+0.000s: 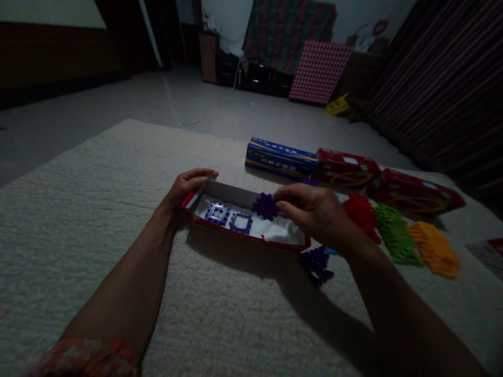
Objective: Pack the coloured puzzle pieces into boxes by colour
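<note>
Purple in the head view: pinches a toothed piece [265,207] between thumb and fingertips of the right hand [314,209], over the right part of the open box [231,192], beside two lilac frames [217,214] lying inside. Seems at a setting-in or lifting-out step; cannot tell which. Calls, if setting in, for lowering flat right of the frames, then loosening the pinch. Reaches in from the box's right with a slanting forearm. Lays the left hand [190,184] at the box's far left corner, probably steadying; cannot tell whether gripping.
</note>
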{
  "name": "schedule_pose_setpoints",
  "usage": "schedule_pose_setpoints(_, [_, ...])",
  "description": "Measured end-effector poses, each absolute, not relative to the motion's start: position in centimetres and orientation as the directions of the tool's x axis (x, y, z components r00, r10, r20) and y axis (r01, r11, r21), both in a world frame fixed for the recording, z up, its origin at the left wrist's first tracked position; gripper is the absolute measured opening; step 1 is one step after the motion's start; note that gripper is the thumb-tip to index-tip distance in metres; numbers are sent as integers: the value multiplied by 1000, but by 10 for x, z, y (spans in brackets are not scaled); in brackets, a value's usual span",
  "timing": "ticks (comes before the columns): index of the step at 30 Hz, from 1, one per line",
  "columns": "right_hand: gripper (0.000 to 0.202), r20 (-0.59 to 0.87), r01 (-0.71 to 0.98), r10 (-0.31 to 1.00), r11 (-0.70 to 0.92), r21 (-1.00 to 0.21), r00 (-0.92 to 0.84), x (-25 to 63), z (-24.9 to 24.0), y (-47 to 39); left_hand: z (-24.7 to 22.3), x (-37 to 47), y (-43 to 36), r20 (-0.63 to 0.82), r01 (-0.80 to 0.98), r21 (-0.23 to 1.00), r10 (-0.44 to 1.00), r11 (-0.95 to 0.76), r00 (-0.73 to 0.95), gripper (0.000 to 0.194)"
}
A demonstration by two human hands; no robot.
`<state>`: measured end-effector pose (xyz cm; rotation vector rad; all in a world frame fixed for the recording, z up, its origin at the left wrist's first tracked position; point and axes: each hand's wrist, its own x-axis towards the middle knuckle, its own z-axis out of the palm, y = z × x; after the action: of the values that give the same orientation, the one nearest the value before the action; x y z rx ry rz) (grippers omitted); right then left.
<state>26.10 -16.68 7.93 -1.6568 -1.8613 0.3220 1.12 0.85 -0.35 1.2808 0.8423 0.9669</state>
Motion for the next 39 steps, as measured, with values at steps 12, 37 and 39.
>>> schedule_pose_setpoints(12, [23, 37, 878, 982, 182, -443, -185, 229, 43, -129, -3, 13, 9, 37, -105, 994, 914, 6, 404, 29])
schedule_pose_setpoints(37, [24, -169, 950, 940, 272, -155, -297, 218, 52, -128, -3, 13, 7, 28, -112, 993, 914, 19, 406, 28])
schedule_pose_setpoints(39, [23, -165, 942, 931, 305, -139, -325, 216, 51, -126, -4, 13, 7, 20, -119, 992, 915, 31, 402, 28])
